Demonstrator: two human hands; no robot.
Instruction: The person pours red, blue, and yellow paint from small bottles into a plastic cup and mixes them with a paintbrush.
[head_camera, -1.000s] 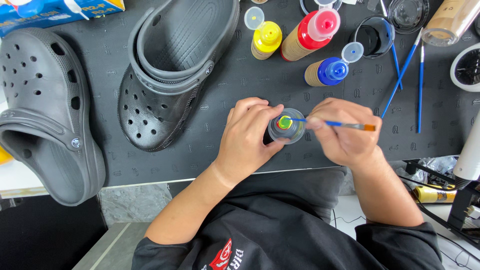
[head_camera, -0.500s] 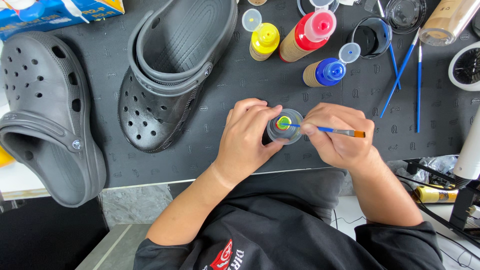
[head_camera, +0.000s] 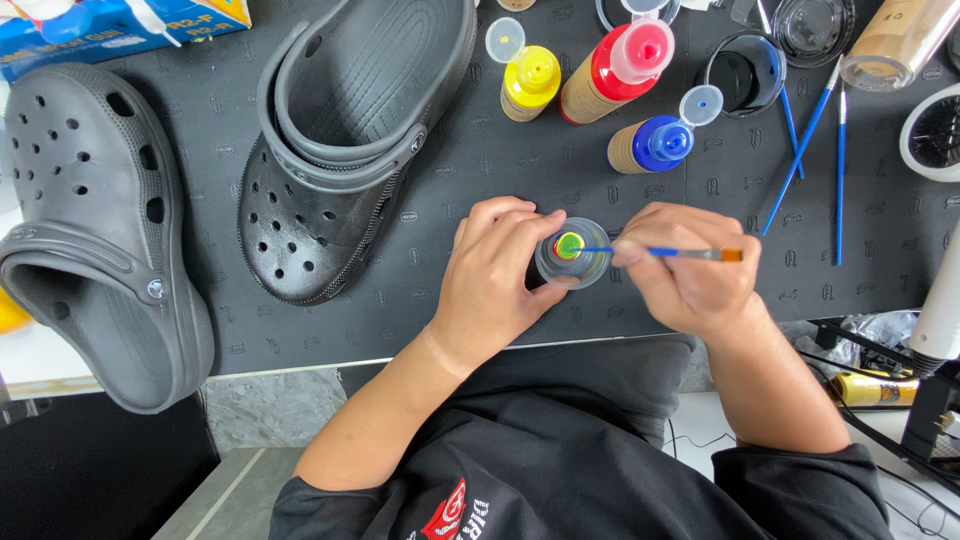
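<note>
My left hand (head_camera: 495, 280) wraps around a small clear cup (head_camera: 573, 253) near the front edge of the bench (head_camera: 470, 160), fingers closed on its side. My right hand (head_camera: 690, 270) pinches a thin blue paintbrush (head_camera: 655, 252), its tip in the green and yellow paint inside the cup. Behind the cup, toward the far edge, lie three open paint bottles: yellow (head_camera: 528, 82), red (head_camera: 615, 68), blue (head_camera: 650, 146). At the left end lie two grey clogs (head_camera: 340, 150), with spare blue brushes (head_camera: 805, 140) to the right.
</note>
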